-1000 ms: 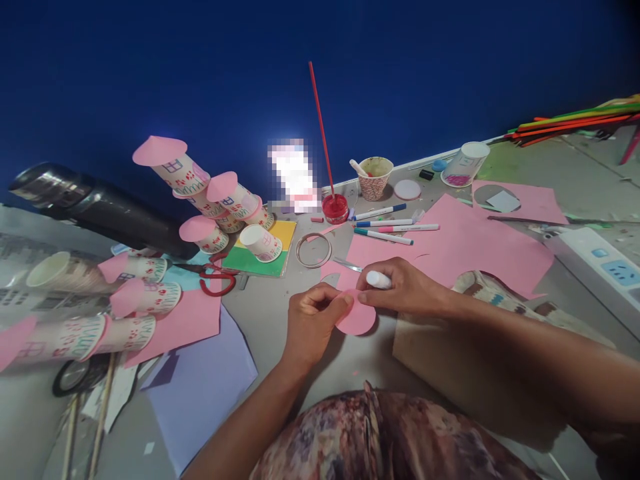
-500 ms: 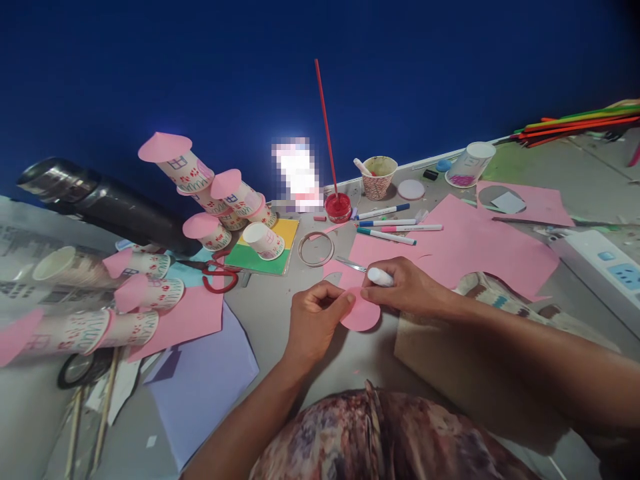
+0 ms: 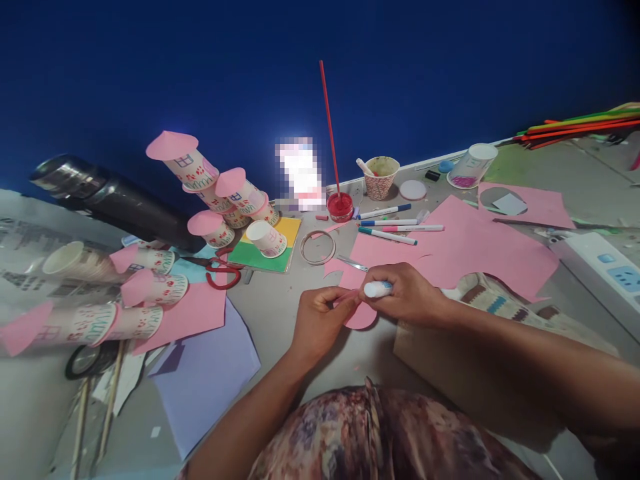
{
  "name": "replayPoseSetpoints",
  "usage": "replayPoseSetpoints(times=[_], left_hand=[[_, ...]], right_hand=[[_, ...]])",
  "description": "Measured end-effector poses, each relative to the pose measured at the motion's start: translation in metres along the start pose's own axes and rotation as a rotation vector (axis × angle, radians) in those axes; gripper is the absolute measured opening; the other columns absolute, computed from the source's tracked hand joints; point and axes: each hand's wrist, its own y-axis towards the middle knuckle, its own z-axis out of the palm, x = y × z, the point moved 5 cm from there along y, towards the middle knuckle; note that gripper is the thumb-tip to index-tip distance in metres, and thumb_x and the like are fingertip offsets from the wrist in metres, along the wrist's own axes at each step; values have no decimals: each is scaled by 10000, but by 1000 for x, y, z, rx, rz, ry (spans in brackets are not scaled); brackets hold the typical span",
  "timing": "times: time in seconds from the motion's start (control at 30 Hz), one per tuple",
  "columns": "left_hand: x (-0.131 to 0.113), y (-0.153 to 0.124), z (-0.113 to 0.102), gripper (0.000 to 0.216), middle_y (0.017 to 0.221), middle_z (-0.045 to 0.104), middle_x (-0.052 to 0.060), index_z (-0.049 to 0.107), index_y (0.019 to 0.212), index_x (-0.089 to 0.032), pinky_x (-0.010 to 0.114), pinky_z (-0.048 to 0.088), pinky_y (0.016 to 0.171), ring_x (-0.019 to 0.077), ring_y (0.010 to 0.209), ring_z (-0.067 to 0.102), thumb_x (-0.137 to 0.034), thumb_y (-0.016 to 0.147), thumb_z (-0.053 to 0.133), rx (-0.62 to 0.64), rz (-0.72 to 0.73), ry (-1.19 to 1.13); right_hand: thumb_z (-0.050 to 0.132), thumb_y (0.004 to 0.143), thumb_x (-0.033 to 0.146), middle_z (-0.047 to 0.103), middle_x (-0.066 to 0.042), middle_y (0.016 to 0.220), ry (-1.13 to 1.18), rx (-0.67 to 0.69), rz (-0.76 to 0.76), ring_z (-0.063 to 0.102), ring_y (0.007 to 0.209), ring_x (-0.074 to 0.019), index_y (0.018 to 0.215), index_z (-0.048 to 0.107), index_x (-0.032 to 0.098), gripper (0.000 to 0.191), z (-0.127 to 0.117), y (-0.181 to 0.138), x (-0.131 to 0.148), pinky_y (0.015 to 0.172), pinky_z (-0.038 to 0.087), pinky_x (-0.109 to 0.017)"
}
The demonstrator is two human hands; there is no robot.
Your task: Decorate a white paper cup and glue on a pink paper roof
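Observation:
Over the near middle of the table, my left hand [image 3: 320, 320] pinches the left edge of a rounded pink paper piece [image 3: 361, 318] between thumb and fingers. My right hand [image 3: 407, 293] is closed around a small white tube [image 3: 378, 289] with a bit of blue on it, its rounded end pointing left. The right thumb and fingertips meet the upper edge of the same pink piece, which looks bent or folded up between both hands. Just beyond the right fingers lies a thin metal blade [image 3: 351, 263]; its other end is hidden by the hand.
Pink-roofed paper-cup towers [image 3: 183, 160] stand at the back left beside a black flask [image 3: 115, 203]. Red-handled scissors [image 3: 223, 277], a tape ring [image 3: 318, 248], markers [image 3: 387, 231], a red paint pot [image 3: 340, 208] and cut pink sheets [image 3: 490, 247] surround the hands. A power strip [image 3: 600, 273] lies right.
The pink piece's upper part has been bent up between my fingers. My right hand has turned, so the white tube now points left at the left hand. The view has shifted slightly.

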Motion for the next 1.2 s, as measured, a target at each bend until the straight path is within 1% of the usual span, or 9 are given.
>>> replayPoseSetpoints(times=[0.13,0.3,0.4,0.5,0.8,0.9,0.97,1.07,1.2], left_hand=[[1,1,-1,278,575,615,4,817,671,-154,249,344,558,126,589,474,-402,788,776,-21,8,42],[2,3,0,293,743,698,-2,844,985,-171,251,403,622,131,643,503,-350,765,773,-48,26,46],[2,5,0,220,609,561,-32,785,769,-157,250,340,579,117,595,413,-366,797,723,-50,50,56],[4,6,-3,352,552,450,-36,652,586,-158,256,309,571,114,583,374,-383,858,642,-56,70,63],[10,14,-21,453,513,424,-37,599,521,-178,276,305,551,120,542,394,-406,907,658,-139,136,14],[10,17,-32,336,611,627,-10,762,686,-203,295,440,621,167,621,576,-401,937,658,-240,182,-29],[8,16,-35,216,866,794,26,846,924,-249,359,555,830,225,863,727,-378,951,675,-299,278,-77],[4,11,-34,208,1199,813,54,842,1105,-309,478,529,1098,262,1177,736,-344,982,678,-313,452,-150],[4,8,-25,221,1471,687,63,830,1153,-343,471,526,1128,261,1315,674,-318,1003,670,-196,536,-213]], right_hand=[[630,791,222,746,-4,793,5,16,-23,621,744,-171,840,735,211,116,1,1,-2,670,392,-268],[618,743,234,638,16,659,0,-118,-35,533,660,-153,713,631,206,43,-5,3,-5,617,354,-268],[613,771,273,577,23,622,12,-180,-13,493,629,-146,677,575,211,118,-8,3,-6,586,334,-266],[636,796,317,592,26,621,31,-183,-13,501,618,-145,717,618,211,134,-7,4,-6,575,336,-262],[701,826,420,661,7,671,161,-165,13,543,615,-151,815,712,206,214,-8,7,-4,591,404,-278],[758,821,446,629,4,623,344,-188,96,509,561,-133,742,681,193,275,-14,10,-12,534,388,-269],[829,784,463,586,21,578,540,-122,173,463,526,-102,710,662,182,335,-11,12,-20,498,353,-241],[885,736,554,500,63,495,823,125,290,350,441,-54,756,686,155,446,6,12,-27,438,282,-208],[822,764,688,718,-77,641,945,365,381,586,479,-131,880,694,141,573,28,6,-24,408,382,-212]])
